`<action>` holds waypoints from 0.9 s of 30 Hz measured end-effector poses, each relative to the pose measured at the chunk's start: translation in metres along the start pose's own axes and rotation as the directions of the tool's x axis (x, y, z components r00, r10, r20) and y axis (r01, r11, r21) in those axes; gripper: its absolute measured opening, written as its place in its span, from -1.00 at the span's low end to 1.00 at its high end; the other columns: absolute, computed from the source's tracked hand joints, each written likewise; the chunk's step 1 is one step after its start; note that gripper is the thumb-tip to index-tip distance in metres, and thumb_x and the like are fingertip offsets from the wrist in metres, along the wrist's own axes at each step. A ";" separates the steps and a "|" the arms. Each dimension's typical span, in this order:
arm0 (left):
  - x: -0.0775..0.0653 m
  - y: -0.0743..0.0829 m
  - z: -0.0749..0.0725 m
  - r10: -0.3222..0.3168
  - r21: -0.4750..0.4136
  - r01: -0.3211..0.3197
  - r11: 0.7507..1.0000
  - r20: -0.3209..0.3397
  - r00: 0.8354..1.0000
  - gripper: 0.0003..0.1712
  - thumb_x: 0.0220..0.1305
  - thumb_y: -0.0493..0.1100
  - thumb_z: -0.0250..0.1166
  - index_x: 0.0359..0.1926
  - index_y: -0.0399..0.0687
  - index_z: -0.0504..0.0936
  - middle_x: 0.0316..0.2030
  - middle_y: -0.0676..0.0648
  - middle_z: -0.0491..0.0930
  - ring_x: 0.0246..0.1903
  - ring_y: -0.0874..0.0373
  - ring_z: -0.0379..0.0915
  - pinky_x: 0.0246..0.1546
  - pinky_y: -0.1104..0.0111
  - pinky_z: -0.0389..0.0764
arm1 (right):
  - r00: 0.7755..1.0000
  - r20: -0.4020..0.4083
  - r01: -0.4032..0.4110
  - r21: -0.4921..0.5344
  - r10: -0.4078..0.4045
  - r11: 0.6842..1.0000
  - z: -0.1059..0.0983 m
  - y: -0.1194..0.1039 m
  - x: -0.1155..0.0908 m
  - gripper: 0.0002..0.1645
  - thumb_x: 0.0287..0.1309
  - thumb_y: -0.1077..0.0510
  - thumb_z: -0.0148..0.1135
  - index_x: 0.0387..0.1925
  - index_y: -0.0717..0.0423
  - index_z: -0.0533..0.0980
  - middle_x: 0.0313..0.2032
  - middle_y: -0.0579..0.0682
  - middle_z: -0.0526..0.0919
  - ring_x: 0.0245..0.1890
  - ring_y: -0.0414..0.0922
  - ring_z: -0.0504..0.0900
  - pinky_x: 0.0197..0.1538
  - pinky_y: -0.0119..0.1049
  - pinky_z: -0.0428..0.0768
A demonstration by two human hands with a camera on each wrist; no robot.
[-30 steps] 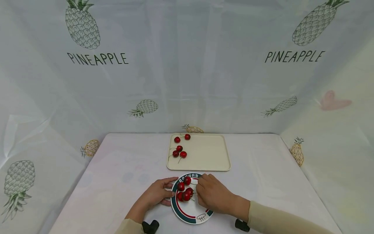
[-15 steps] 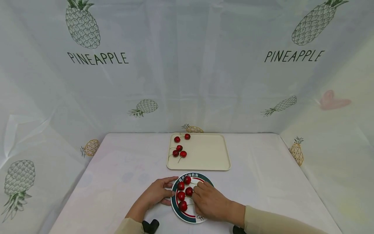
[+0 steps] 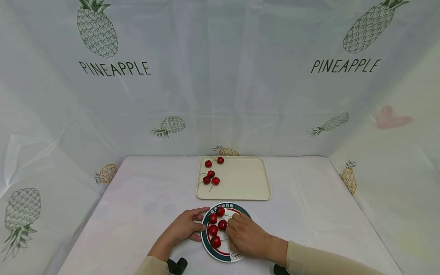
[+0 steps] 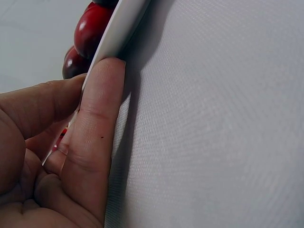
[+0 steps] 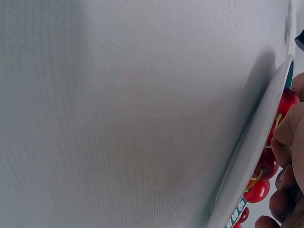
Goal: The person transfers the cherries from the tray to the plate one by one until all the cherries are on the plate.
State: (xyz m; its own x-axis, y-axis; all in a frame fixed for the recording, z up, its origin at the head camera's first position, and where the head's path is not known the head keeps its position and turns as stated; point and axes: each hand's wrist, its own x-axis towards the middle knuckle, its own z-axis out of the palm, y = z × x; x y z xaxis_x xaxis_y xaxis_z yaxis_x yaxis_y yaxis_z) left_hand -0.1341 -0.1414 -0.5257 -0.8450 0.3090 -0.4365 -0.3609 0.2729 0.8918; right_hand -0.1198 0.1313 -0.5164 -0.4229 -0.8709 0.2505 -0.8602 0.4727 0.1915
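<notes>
A round white plate (image 3: 223, 259) with a teal and red rim lies near the front of the table. Several red cherries (image 3: 213, 218) with green stems sit along its left and middle. My left hand (image 3: 183, 228) grips the plate's left edge; in the left wrist view the thumb and a finger (image 4: 97, 123) lie on either side of the rim. My right hand (image 3: 249, 236) is over the plate's right half, fingers curled. Its thumb and forefinger (image 5: 289, 130) pinch at the stem of the nearest cherry (image 3: 215, 241). The palm hides part of the plate.
Behind the plate lies a cream rectangular tray (image 3: 240, 179), with several more cherries (image 3: 215, 181) on its left side. A white cloth (image 3: 137, 214) covers the table. Pineapple-print curtain (image 3: 220, 95) rises at the back and sides.
Over the first half second my right hand shifted toward the front of the plate, and one cherry moved with it, away from the cluster. Since then almost nothing moves. The left hand stays.
</notes>
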 end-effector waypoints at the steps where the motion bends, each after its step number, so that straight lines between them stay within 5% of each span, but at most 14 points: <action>1: 0.000 0.000 0.000 -0.001 0.002 0.001 1.000 -0.001 1.000 -0.22 0.29 -0.34 0.45 0.51 0.01 0.47 0.04 -0.16 0.68 -0.26 0.08 0.77 -0.30 0.18 0.86 | 1.000 0.004 -0.001 0.003 0.001 1.000 0.000 0.000 0.000 -0.80 0.25 -0.07 0.38 -0.31 -0.09 0.55 -0.38 -0.20 0.44 -0.31 -0.19 0.27 -0.23 -0.39 0.17; 10: 0.001 0.000 0.000 -0.002 0.006 0.002 1.000 -0.003 1.000 -0.22 0.29 -0.35 0.45 0.51 0.02 0.47 0.05 -0.16 0.67 -0.24 0.08 0.77 -0.30 0.17 0.86 | 1.000 0.005 -0.001 0.015 0.001 1.000 0.002 0.000 -0.001 -0.78 0.25 -0.09 0.39 -0.30 -0.10 0.55 -0.37 -0.20 0.46 -0.30 -0.20 0.26 -0.22 -0.40 0.16; 16: 0.002 -0.003 -0.001 0.004 0.001 -0.004 1.000 -0.001 1.000 -0.22 0.30 -0.35 0.44 0.51 0.02 0.47 0.05 -0.16 0.67 -0.23 0.08 0.77 -0.30 0.16 0.86 | 1.000 0.008 -0.023 0.019 0.023 1.000 0.001 0.005 -0.001 -0.76 0.29 -0.13 0.34 -0.26 -0.10 0.58 -0.33 -0.19 0.48 -0.24 -0.17 0.33 -0.16 -0.36 0.33; 27: 0.000 0.000 0.000 0.009 0.002 -0.009 1.000 0.003 1.000 -0.24 0.30 -0.35 0.44 0.50 -0.01 0.47 0.03 -0.15 0.67 -0.25 0.09 0.76 -0.29 0.17 0.86 | 0.977 -0.048 -0.209 -0.066 0.206 0.976 -0.012 0.057 0.038 -0.69 0.30 -0.15 0.39 -0.32 -0.02 0.61 -0.34 -0.10 0.54 -0.28 -0.11 0.38 -0.24 -0.30 0.41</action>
State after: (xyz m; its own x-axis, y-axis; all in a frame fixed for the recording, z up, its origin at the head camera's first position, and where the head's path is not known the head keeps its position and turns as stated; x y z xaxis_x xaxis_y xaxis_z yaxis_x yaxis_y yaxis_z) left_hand -0.1336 -0.1418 -0.5259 -0.8471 0.3141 -0.4287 -0.3522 0.2721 0.8955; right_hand -0.1813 0.1262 -0.4847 -0.5770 -0.7471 0.3299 -0.7318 0.6523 0.1974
